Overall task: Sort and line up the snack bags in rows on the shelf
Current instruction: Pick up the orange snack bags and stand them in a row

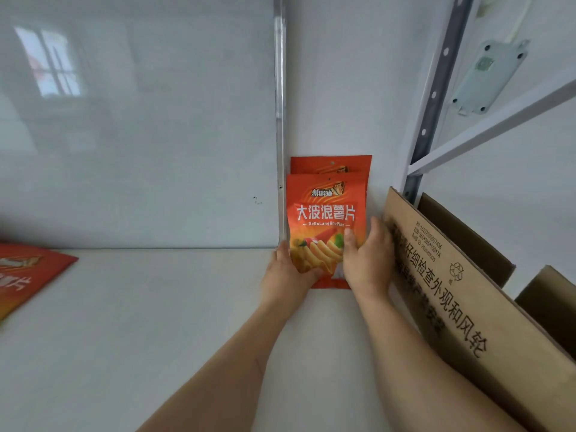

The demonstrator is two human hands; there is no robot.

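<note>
An orange snack bag (325,213) with white lettering stands upright on the white shelf (156,322), near the back wall. My left hand (285,272) grips its lower left edge and my right hand (366,257) grips its lower right edge. Directly behind it stands a second orange bag (330,164) of the same kind, leaning against the wall, only its top strip showing. A third orange bag (28,275) lies flat at the far left of the shelf, partly cut off by the frame edge.
An open cardboard box (452,291) with black print stands close to the right of my right hand. A metal strip (280,120) runs up the back wall beside the bags. A grey shelf upright (436,88) rises at the right.
</note>
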